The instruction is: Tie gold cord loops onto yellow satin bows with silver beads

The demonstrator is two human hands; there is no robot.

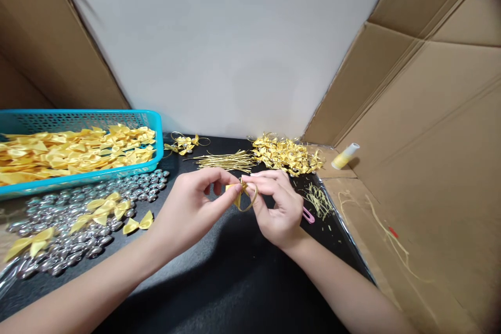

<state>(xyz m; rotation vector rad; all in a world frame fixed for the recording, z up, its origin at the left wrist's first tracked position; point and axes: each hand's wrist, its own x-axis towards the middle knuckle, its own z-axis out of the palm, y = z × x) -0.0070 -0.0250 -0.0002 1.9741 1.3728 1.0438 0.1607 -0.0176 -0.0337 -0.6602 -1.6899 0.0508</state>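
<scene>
The bow is held between the two hands, just above the surface. It is pinched tight by fingers of the left hand and the right hand. Its loop hangs on the right side.

Both hands, left hand and right hand, pinch a yellow bow.

Head camera looks forward and down, apparently close above the table.
</scene>
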